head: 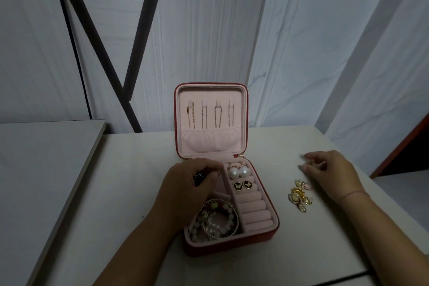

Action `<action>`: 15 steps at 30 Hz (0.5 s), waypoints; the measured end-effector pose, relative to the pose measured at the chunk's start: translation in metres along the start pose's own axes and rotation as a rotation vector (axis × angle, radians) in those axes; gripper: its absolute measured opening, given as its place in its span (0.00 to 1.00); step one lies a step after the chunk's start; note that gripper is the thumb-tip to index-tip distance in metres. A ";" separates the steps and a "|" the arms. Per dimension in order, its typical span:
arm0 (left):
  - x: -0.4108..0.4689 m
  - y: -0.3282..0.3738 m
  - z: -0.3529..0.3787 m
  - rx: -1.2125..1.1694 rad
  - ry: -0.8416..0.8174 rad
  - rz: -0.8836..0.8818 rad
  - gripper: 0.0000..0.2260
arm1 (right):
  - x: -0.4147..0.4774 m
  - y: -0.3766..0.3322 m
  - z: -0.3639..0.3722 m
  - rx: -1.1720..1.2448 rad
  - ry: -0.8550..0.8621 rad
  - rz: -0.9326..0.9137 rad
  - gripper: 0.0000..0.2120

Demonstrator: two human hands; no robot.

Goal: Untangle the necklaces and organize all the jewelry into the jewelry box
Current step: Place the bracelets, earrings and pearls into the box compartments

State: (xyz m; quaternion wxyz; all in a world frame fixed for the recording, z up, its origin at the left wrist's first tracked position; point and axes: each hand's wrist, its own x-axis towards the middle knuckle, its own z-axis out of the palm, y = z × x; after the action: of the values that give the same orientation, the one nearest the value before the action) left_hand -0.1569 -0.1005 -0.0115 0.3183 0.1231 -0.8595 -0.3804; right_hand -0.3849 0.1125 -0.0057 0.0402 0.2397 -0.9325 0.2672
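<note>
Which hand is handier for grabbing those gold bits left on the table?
Right. The right hand is beside the gold pieces on the table, pinching a small gold item. The left hand reaches into the box, farther off.

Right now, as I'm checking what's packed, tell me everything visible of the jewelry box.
The jewelry box is red outside, pink velvety inside, open on the table with its lid upright. Chains hang inside the lid. The base holds pearl earrings, butterfly studs on ring rolls, and bracelets. The left hand reaches into it.
</note>
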 end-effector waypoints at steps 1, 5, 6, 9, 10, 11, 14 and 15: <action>0.000 0.000 0.000 0.001 -0.001 -0.005 0.14 | 0.001 0.002 0.002 -0.014 -0.009 -0.009 0.12; 0.000 0.001 0.000 -0.006 -0.003 -0.009 0.14 | 0.003 0.003 0.003 -0.044 0.011 -0.024 0.08; 0.000 0.001 0.000 -0.006 -0.001 -0.004 0.13 | 0.002 0.002 0.003 -0.038 0.016 -0.024 0.07; 0.000 0.000 0.000 -0.015 -0.001 0.002 0.12 | -0.006 -0.010 -0.006 0.027 0.060 -0.042 0.05; 0.000 0.000 0.000 -0.015 -0.003 0.000 0.12 | -0.011 -0.016 -0.009 0.074 0.072 -0.065 0.06; 0.000 0.000 0.000 -0.015 -0.002 -0.002 0.12 | -0.017 -0.026 -0.012 0.141 0.069 -0.098 0.08; 0.000 0.000 0.001 -0.012 -0.002 -0.004 0.12 | -0.050 -0.063 -0.014 0.446 -0.008 -0.252 0.13; 0.000 0.000 0.000 -0.010 -0.004 -0.003 0.12 | -0.061 -0.074 -0.011 0.503 -0.055 -0.302 0.13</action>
State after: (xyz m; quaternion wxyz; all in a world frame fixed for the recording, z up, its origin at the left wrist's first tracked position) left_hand -0.1571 -0.1002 -0.0117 0.3166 0.1221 -0.8581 -0.3854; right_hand -0.2971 0.0894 0.0266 -0.0063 0.3854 -0.7914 0.4745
